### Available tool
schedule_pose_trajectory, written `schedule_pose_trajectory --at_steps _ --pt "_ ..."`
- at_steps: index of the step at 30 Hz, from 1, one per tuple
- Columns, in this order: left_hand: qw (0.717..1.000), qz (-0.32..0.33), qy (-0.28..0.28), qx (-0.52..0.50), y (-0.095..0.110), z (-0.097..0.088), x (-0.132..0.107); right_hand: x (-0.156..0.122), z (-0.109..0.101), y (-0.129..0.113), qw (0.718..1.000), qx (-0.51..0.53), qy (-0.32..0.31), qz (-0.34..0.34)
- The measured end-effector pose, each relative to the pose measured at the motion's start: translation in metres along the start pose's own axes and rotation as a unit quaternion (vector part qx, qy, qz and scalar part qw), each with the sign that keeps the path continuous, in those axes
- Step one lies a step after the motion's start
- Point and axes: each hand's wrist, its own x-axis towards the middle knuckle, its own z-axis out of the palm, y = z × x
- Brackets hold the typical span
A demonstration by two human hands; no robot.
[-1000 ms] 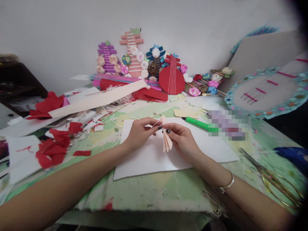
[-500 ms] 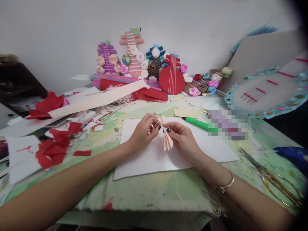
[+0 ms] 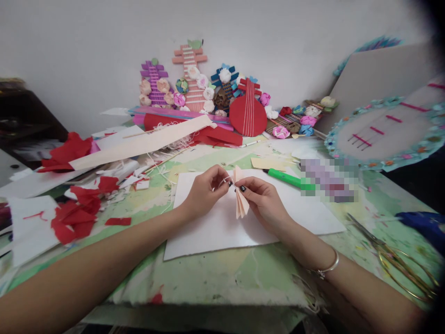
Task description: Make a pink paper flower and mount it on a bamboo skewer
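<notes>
A pale pink pleated paper fan [image 3: 240,199] is pinched at its middle by the thumb and fingers of my right hand [image 3: 261,200], and it stands upright over a white sheet [image 3: 222,232]. My left hand [image 3: 206,190] is closed beside it and grips a thin white string [image 3: 224,180] that runs to the fan's pinched middle. The fingertips of the two hands nearly touch. The lower pleats spread below my right fingers.
A green marker [image 3: 287,179] lies right of the hands, and gold scissors [image 3: 396,257] lie near the right edge. Red paper scraps [image 3: 74,218] litter the left. Paper string instruments with flowers [image 3: 208,93] line the wall. A round decorated board [image 3: 389,132] leans at right.
My left hand has curled its fingers and drawn the string into a loop close to the fan's middle. The right hand and the fan have barely shifted.
</notes>
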Motion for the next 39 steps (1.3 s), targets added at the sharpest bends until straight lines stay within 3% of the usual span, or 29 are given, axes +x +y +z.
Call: schedule_pose_trajectory --at_steps 6,20,24,27,29,33,36,39 --pt "0.992 -0.022 0.001 -0.123 -0.001 -0.001 0.002 0.000 0.000 0.000 1.000 0.006 -0.001 0.008" --pt "0.976 -0.096 0.065 -0.183 -0.002 -0.006 0.010 0.001 0.003 -0.005 0.997 0.054 0.034 0.054" --pt "0.977 -0.114 0.138 -0.117 -0.014 -0.015 0.019 0.001 0.001 -0.010 0.995 0.071 0.040 0.055" --pt "0.983 -0.068 0.169 0.006 -0.020 -0.023 0.023 0.002 0.001 -0.012 0.994 0.083 0.046 0.057" --pt "0.990 -0.018 0.137 0.027 -0.018 -0.026 0.021 0.002 0.000 -0.013 0.993 0.086 0.049 0.058" --pt "0.990 0.045 -0.009 -0.130 -0.004 -0.020 0.011 0.002 0.001 -0.013 0.994 0.085 0.046 0.058" --pt "0.981 0.030 -0.090 -0.170 0.003 -0.010 0.004 0.001 0.001 -0.013 0.993 0.088 0.040 0.061" --pt "0.978 0.004 -0.104 -0.182 0.002 -0.002 0.002 0.001 0.002 -0.013 0.993 0.091 0.030 0.067"
